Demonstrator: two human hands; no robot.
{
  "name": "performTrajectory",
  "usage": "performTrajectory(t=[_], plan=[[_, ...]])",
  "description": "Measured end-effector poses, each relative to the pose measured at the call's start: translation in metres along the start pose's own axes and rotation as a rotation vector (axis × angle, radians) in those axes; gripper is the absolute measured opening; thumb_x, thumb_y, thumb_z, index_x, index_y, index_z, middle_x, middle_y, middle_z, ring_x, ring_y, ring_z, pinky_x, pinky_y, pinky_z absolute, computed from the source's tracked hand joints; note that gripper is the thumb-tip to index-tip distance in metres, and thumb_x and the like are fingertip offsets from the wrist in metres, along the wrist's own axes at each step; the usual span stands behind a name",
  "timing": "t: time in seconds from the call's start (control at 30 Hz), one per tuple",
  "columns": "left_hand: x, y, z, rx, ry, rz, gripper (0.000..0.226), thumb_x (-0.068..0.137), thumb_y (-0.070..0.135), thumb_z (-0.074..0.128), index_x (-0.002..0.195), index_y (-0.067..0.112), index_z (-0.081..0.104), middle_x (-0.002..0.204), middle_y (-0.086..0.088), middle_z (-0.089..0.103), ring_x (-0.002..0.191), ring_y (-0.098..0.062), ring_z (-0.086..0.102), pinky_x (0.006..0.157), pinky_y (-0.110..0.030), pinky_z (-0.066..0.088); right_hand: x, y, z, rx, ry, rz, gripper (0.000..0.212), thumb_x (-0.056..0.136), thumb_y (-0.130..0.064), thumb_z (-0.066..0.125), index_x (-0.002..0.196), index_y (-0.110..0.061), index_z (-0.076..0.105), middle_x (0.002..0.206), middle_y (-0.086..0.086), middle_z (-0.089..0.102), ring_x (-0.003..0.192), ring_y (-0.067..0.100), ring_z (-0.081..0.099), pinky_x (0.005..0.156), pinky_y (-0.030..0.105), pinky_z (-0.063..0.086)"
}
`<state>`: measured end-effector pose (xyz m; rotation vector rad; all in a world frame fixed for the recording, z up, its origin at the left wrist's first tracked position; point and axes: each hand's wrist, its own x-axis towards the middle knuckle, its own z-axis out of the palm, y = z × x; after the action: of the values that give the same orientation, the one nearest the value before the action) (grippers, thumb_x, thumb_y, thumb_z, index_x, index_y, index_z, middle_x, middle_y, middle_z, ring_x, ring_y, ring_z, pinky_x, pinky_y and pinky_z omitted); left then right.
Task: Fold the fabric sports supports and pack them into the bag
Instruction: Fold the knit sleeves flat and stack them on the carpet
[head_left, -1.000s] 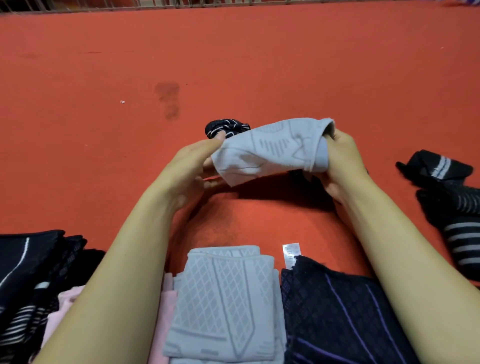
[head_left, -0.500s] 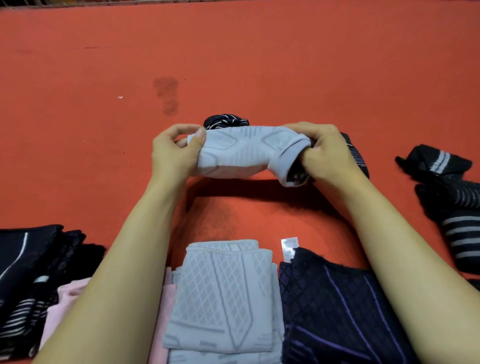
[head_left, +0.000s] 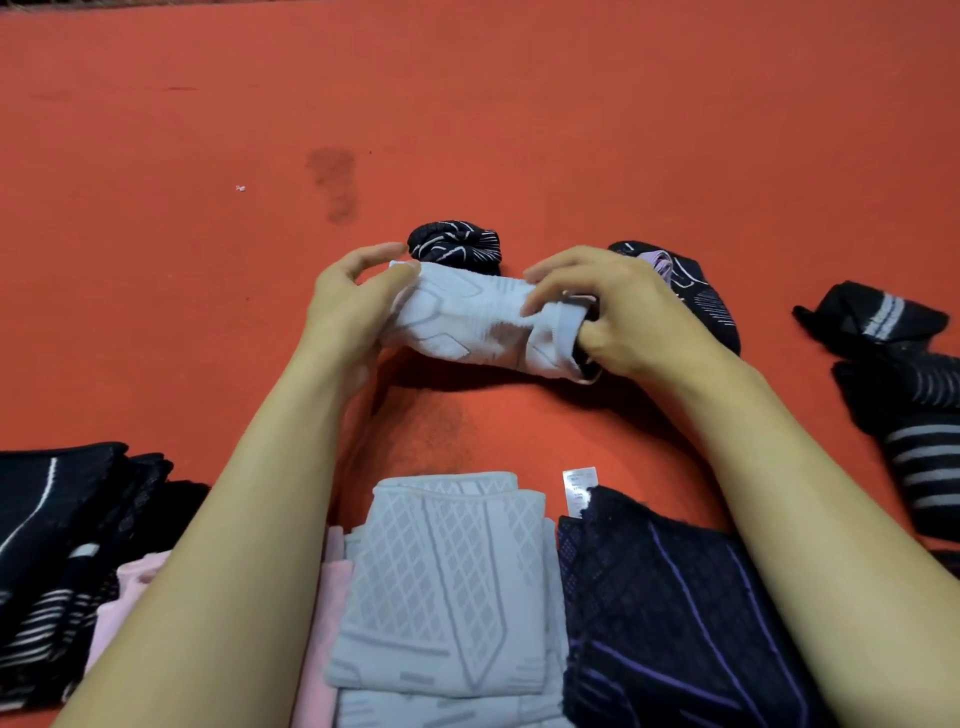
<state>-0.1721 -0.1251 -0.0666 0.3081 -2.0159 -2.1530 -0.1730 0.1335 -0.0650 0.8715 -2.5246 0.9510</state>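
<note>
A light grey fabric support (head_left: 467, 322), rolled into a short bundle, is held just above the red surface (head_left: 571, 130) in the middle of the view. My left hand (head_left: 348, 306) grips its left end with thumb and curled fingers. My right hand (head_left: 618, 312) pinches the cuff at its right end, fingers on top and thumb underneath. Behind the bundle lies a rolled black support with white lines (head_left: 454, 249). A black and purple support (head_left: 696, 291) lies behind my right hand. No bag is in view.
Near me lie flat folded supports: a grey stack (head_left: 447, 582), a pink one (head_left: 332, 623) under it, a dark one with purple lines (head_left: 675, 623) and black ones (head_left: 57, 545) at the left. Black striped supports (head_left: 904, 384) lie loose at the right.
The grey support has gone from a loose flat piece to a tight roll. Both hands moved lower and closer together, and my right hand now works the cuff over the roll's end.
</note>
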Motion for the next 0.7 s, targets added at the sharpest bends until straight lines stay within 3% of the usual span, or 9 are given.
performTrajectory(t=[0.07,0.17,0.23,0.33,0.43,0.53,0.63,0.7], plan=[[-0.004,0.001,-0.004,0.237,-0.112,0.089,0.041,0.082,0.03,0.081,0.122,0.03,0.072,0.103,-0.003,0.076,0.087,-0.013,0.07,0.078,-0.029,0.055,-0.002,0.001,-0.004,0.05,0.133,0.035,0.038,0.074,0.005,0.052,0.086,-0.024,0.074,0.113,-0.006,0.073,0.107,0.008,0.066,0.094,0.026,0.05],[-0.017,-0.001,0.0,0.559,-0.31,0.301,0.035,0.092,0.029,0.078,0.124,0.036,0.068,0.102,0.014,0.074,0.09,-0.001,0.066,0.082,-0.022,0.049,-0.002,0.001,-0.008,0.138,0.239,0.125,0.027,0.072,-0.006,0.049,0.079,-0.026,0.065,0.11,-0.008,0.075,0.107,0.005,0.067,0.092,0.019,0.049],[-0.018,0.001,0.001,0.444,-0.362,0.334,0.031,0.093,0.03,0.078,0.122,0.033,0.072,0.109,0.014,0.074,0.097,-0.003,0.067,0.09,-0.027,0.05,0.0,0.002,-0.008,0.21,0.301,0.181,0.024,0.07,-0.008,0.048,0.079,-0.023,0.065,0.113,-0.007,0.074,0.109,0.004,0.066,0.092,0.017,0.047],[-0.013,0.002,-0.003,0.195,-0.439,0.238,0.03,0.09,0.034,0.079,0.119,0.028,0.077,0.108,-0.008,0.073,0.102,-0.023,0.066,0.096,-0.051,0.052,0.001,0.007,-0.009,0.323,0.347,0.299,0.025,0.07,-0.008,0.048,0.076,-0.024,0.066,0.116,-0.008,0.074,0.111,0.002,0.066,0.089,0.014,0.049],[-0.009,-0.006,-0.001,0.389,-0.347,0.321,0.022,0.092,0.029,0.079,0.114,0.028,0.08,0.101,-0.004,0.078,0.092,-0.016,0.066,0.092,-0.05,0.056,0.0,0.012,-0.008,0.414,0.323,0.373,0.033,0.071,0.0,0.047,0.072,-0.027,0.066,0.117,-0.009,0.072,0.109,-0.002,0.066,0.089,0.013,0.05],[-0.001,-0.011,-0.007,0.35,-0.127,0.332,0.014,0.094,0.021,0.075,0.106,0.026,0.08,0.1,0.001,0.081,0.094,-0.013,0.074,0.095,-0.049,0.06,0.001,0.01,-0.008,0.483,0.325,0.407,0.037,0.071,0.006,0.044,0.065,-0.027,0.061,0.109,-0.013,0.07,0.097,-0.008,0.063,0.083,0.012,0.048],[0.008,-0.011,-0.02,0.307,0.04,0.303,0.005,0.091,0.028,0.075,0.093,0.026,0.08,0.092,0.001,0.08,0.087,-0.014,0.074,0.091,-0.048,0.062,0.003,0.007,-0.007,0.551,0.35,0.457,0.038,0.06,0.004,0.036,0.056,-0.027,0.058,0.087,-0.015,0.064,0.079,0.005,0.06,0.067,0.022,0.046],[0.011,-0.013,-0.021,0.325,0.089,0.299,0.006,0.093,0.027,0.075,0.087,0.028,0.078,0.085,0.007,0.078,0.08,-0.008,0.072,0.085,-0.039,0.061,0.004,0.007,-0.007,0.586,0.322,0.462,0.041,0.062,0.008,0.037,0.058,-0.027,0.059,0.082,-0.005,0.062,0.073,0.017,0.057,0.061,0.028,0.042]])
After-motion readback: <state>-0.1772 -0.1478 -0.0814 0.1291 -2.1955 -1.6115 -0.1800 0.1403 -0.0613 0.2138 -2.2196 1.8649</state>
